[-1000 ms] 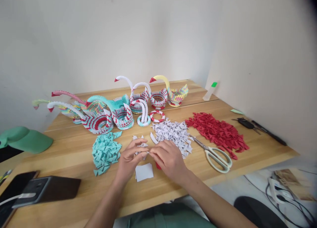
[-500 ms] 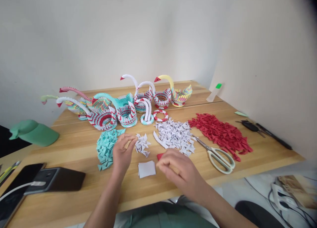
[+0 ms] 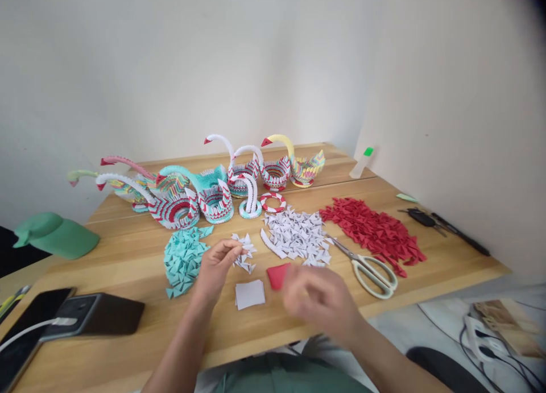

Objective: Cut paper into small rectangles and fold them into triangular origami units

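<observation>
My left hand [image 3: 218, 266] is over the table beside the small pile of white folded paper pieces [image 3: 244, 259], its thumb and fingers pinched together. Whatever is in that pinch, if anything, is too small to make out. Curled and smeared by motion, my right hand [image 3: 322, 299] is just right of a red paper stack [image 3: 277, 276] and partly covers its edge. Between the hands lies a stack of small white paper sheets [image 3: 249, 294]. A heap of teal folded pieces [image 3: 185, 259] is left of my left hand. Beyond my right hand spreads a larger white heap [image 3: 297, 234].
Scissors [image 3: 373, 271] lie right of my right hand, near a red heap of folded pieces [image 3: 377, 228]. Several folded-paper swans [image 3: 174, 210] stand at the back. A black box-shaped device [image 3: 108, 314], a phone [image 3: 32, 330] and a green bottle [image 3: 57, 235] are at the left.
My right hand has drawn back to the right, showing more of the red paper stack. My left hand stays pinched near the small white pile. The whole view has shifted slightly.
</observation>
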Demonstrator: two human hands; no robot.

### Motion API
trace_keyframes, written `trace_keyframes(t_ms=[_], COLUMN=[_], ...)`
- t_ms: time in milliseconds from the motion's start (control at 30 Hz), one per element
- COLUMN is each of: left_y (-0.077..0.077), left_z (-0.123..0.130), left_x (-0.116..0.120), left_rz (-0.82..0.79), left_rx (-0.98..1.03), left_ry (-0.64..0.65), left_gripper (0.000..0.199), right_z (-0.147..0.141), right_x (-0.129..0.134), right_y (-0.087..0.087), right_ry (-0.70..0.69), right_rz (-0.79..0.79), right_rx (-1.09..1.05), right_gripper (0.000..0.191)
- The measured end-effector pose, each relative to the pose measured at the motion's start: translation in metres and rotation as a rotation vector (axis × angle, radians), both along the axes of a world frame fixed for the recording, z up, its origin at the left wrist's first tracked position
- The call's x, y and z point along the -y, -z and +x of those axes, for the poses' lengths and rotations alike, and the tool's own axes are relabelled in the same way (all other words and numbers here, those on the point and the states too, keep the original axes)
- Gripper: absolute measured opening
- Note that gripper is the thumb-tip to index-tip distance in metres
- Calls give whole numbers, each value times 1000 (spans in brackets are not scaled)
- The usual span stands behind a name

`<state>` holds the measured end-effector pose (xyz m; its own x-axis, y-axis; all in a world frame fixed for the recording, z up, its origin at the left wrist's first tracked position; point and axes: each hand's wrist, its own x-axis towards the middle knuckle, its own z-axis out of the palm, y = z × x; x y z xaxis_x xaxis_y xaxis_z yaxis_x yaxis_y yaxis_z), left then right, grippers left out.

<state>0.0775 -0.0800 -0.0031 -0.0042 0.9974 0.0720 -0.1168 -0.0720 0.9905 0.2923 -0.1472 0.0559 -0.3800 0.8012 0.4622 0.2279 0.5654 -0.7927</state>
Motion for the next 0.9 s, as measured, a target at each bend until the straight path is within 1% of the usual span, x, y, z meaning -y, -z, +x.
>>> trace_keyframes(t_ms=[67,133,167,233,300,367,433,500,567,700,767,800,833,900], left_y=[-2,-4,-4,-6,-7,-8,-8,-7,-5,2,4,5,5,5], left_z=[2,4,4,5,6,7,8,10,11,12,13,14,15,15], left_x=[3,6,6,7,7,8,8,9,9,9,7,6,5,3], left_rz=[-6,-12,-17,-29,-44,-55,-62,-66,-72,-105,-143,-163,-177,-194], left_rx=[28,47,56,73,80,76,74,86,105,161,211,250,300,403], left_ry=[62,109,128,157,175,178,166,160,174,220,226,228,232,240], left_gripper=[14,14,15,15,15,16,15,15,14,16,18,19,19,22], right_z=[-6,-12,-15,-21,-25,-27,-30,-32,-35,-40,-41,-41,-40,-37], right_x=[-19,-34,-40,-46,-49,-50,-51,-52,-53,-55,-55,-54,-54,-52], right_y=[14,26,31,36,37,37,37,39,42,46,46,46,46,46], right_ry=[167,272,267,215,164,122,85,62,57,18,-16,-18,-5,76], right_rz=[-51,-70,-64,-56,-117,-279,-486,-654,-758,-884,-911,-900,-862,-697], right_rx=[-3,16,20,-1,-40,-124,-264,-414,-527,-675,-688,-665,-616,-445], right_gripper=[22,13,8,15,14,12,12,15,18,23,24,24,24,22])
